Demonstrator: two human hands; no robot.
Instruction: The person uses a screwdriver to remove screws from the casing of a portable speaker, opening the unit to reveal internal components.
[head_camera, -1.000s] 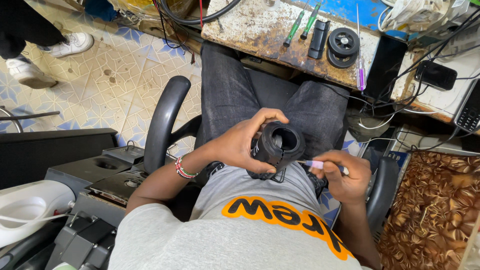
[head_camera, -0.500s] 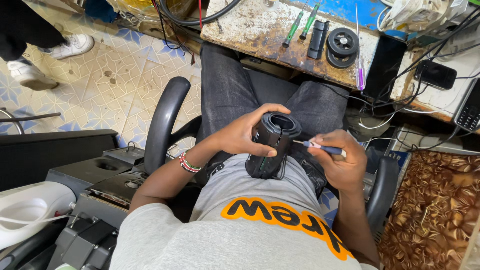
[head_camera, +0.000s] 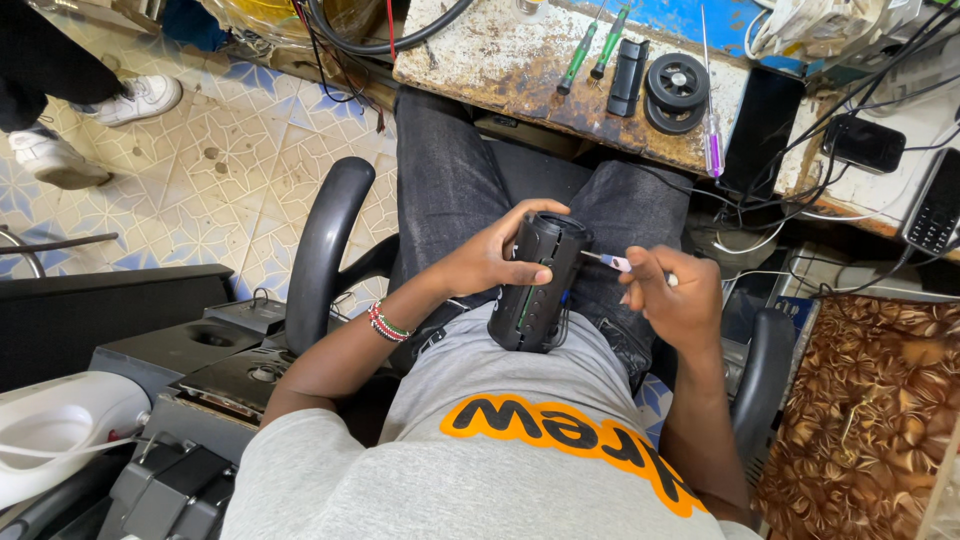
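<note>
Black cylindrical speaker (head_camera: 540, 283), matte plastic shell with a row of small buttons down its side and a rounded end cap facing away from the person; held over the lap, tilted, lower end resting against the grey shirt. Left hand (head_camera: 490, 257): fingers (head_camera: 530, 272) wrapped and clamped around the upper half of the speaker, thumb across the top edge; beaded bracelet (head_camera: 386, 325), red, white and green, on that wrist. Right hand (head_camera: 668, 298): fingers closed around a small screwdriver (head_camera: 612, 262) with a pale handle, its thin metal tip pointing at the speaker's upper side, just beside or touching it; contact cannot be made out. Most of the handle is hidden inside the hand. Person seated in a black chair (head_camera: 325, 250) with curved, glossy armrests; dark jeans. Bench (head_camera: 500, 70) ahead: worn, rust-stained, flaking top, its far edge cut off by the frame. On it, two green-handled screwdrivers (head_camera: 578, 58), a flat black oblong part (head_camera: 628, 76), two round black ribbed discs (head_camera: 678, 88), a purple-handled screwdriver (head_camera: 712, 135). Tangled black and white cables (head_camera: 800, 200) to the right, partly hidden. Patterned floor tiles (head_camera: 200, 160), scuffed, with another person's white shoes (head_camera: 140, 98) at upper left.
</note>
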